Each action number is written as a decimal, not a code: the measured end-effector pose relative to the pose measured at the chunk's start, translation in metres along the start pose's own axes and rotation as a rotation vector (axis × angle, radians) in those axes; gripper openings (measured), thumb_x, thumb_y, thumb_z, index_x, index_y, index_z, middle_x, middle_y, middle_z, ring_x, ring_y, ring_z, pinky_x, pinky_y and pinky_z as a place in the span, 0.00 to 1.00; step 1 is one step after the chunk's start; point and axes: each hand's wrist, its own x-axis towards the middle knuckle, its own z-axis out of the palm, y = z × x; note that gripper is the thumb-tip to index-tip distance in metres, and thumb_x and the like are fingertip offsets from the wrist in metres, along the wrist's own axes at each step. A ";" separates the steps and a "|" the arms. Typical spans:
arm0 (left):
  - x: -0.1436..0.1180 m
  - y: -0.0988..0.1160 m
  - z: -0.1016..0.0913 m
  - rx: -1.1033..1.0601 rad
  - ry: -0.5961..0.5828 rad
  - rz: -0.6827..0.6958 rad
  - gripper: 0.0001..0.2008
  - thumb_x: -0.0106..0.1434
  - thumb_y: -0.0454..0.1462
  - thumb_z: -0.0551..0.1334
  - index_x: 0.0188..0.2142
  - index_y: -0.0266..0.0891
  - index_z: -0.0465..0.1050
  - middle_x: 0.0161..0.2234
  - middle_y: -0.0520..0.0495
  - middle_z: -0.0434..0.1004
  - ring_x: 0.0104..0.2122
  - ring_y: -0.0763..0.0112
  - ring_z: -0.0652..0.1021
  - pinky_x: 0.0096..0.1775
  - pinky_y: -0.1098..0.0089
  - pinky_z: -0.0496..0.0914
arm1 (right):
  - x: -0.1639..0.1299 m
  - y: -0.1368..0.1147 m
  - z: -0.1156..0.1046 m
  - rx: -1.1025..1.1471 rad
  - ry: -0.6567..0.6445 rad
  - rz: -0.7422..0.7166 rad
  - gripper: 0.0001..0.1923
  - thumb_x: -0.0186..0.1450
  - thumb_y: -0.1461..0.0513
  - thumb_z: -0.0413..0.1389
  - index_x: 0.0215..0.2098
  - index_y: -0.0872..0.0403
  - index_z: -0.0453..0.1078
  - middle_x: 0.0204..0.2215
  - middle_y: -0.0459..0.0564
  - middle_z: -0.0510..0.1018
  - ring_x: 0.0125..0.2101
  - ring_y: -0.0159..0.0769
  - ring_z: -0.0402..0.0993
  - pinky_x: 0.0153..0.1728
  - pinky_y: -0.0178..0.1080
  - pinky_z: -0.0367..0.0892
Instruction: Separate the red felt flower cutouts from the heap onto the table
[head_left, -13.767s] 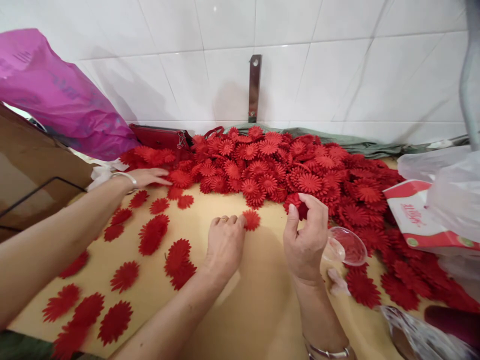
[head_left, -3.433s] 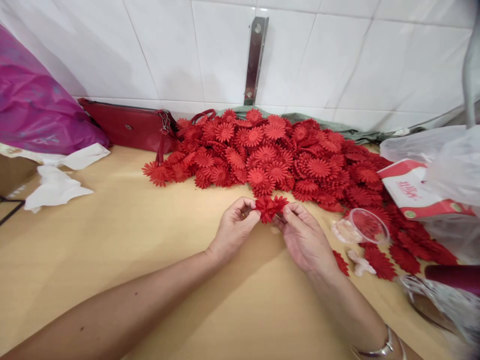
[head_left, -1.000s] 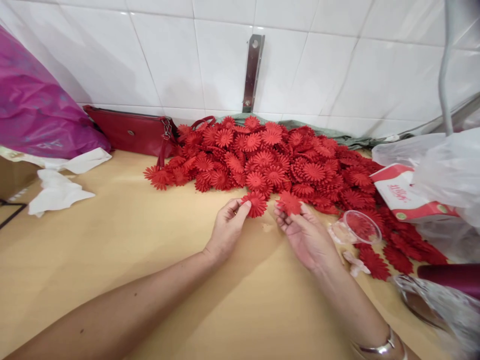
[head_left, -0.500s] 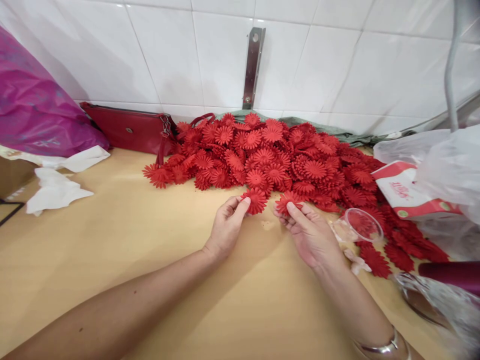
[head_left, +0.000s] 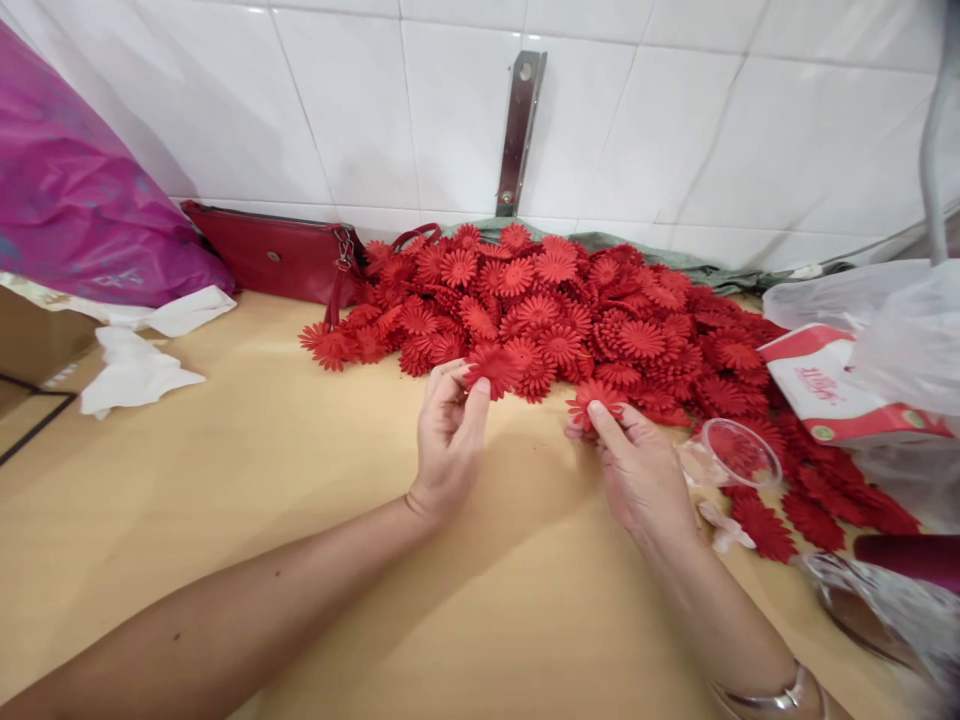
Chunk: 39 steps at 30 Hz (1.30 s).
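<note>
My left hand point(head_left: 452, 430) pinches a red fabric flower point(head_left: 496, 370) between thumb and fingers, its face tilted. To the right, my right hand point(head_left: 637, 455) grips another red fabric flower point(head_left: 589, 400), the thumb lying over its petals. Both flowers are held apart from each other, just in front of a large heap of red flowers point(head_left: 540, 310) along the wall. The fingers under the right flower are partly hidden by it.
A clear plastic cup point(head_left: 742, 453) lies at the right near a red-and-white box point(head_left: 840, 385) and plastic bags point(head_left: 907, 320). At the left are a crumpled white tissue point(head_left: 135, 372), a red purse point(head_left: 274, 255) and a purple bag point(head_left: 90, 190). White tiles rise behind.
My left hand has risen slightly and tilted its flower. The right hand still holds its flower, slightly farther right in view, while the whole scene has shifted a little rightward.
</note>
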 end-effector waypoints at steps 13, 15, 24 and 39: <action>-0.056 -0.017 0.007 -0.254 -1.353 -0.097 0.04 0.57 0.35 0.64 0.30 0.35 0.74 0.34 0.45 0.75 0.32 0.71 0.76 0.40 0.70 0.73 | -0.026 -0.012 0.015 -0.337 -0.591 -0.218 0.19 0.73 0.57 0.52 0.62 0.39 0.68 0.64 0.47 0.70 0.59 0.40 0.71 0.59 0.47 0.67; -0.044 -0.013 0.005 -0.230 -1.222 -0.179 0.04 0.59 0.35 0.64 0.29 0.35 0.73 0.33 0.45 0.75 0.33 0.71 0.75 0.40 0.70 0.71 | -0.022 -0.014 0.011 -0.354 -0.431 -0.225 0.14 0.73 0.55 0.53 0.54 0.44 0.74 0.54 0.49 0.78 0.52 0.40 0.76 0.55 0.46 0.70; -0.008 -0.014 0.004 -0.197 -0.431 -0.458 0.18 0.61 0.47 0.68 0.27 0.36 0.69 0.27 0.54 0.67 0.29 0.77 0.66 0.37 0.72 0.62 | -0.024 -0.025 0.013 -0.480 -0.082 -0.631 0.11 0.69 0.57 0.59 0.49 0.47 0.74 0.48 0.53 0.76 0.50 0.42 0.74 0.53 0.48 0.69; -0.007 -0.017 0.004 -0.174 -0.448 -0.472 0.11 0.60 0.43 0.70 0.34 0.35 0.80 0.34 0.48 0.78 0.36 0.72 0.75 0.45 0.70 0.67 | -0.015 -0.010 0.010 -0.474 -0.180 -0.470 0.02 0.67 0.61 0.61 0.37 0.50 0.76 0.43 0.50 0.79 0.47 0.39 0.77 0.54 0.47 0.69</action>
